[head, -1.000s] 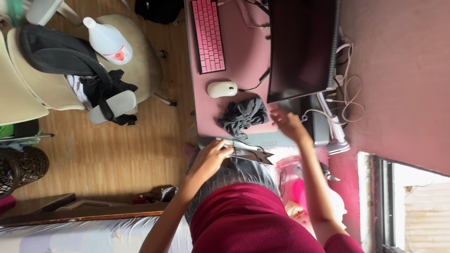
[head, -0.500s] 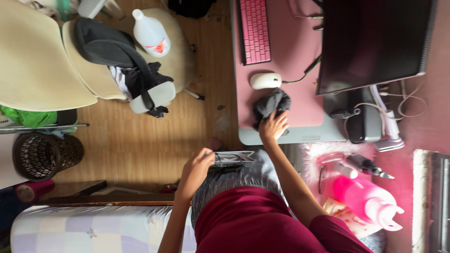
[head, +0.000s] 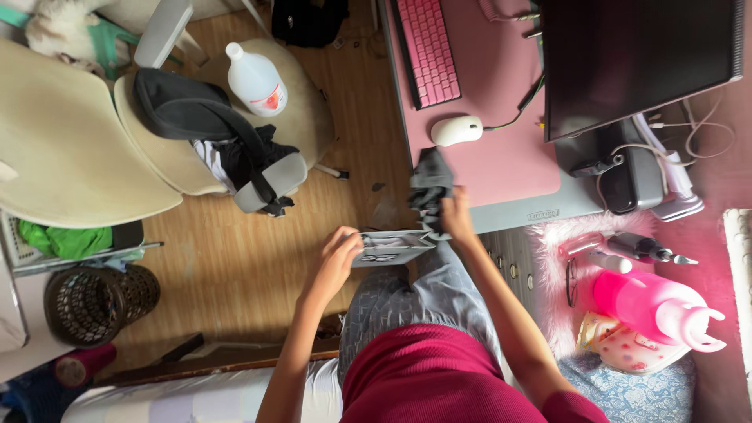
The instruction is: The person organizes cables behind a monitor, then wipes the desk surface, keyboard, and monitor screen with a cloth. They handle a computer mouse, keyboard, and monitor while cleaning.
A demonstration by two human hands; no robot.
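Right hand (head: 454, 213) fingers clamped on dark grey cloth (head: 428, 188) at worktop (head: 501, 211) edge, mouse (head: 456, 130) at 1 o'clock. Left hand (head: 335, 260) fingers pinched flat grey packet (head: 392, 247), 7 o'clock of cloth, over lap.

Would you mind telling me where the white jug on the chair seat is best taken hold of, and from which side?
Grip the white jug around its narrow neck, just below the cap, coming from above. It seems to lie tilted on the cream chair seat, neck pointing away from the black bag, so that end looks free; I see no handle.
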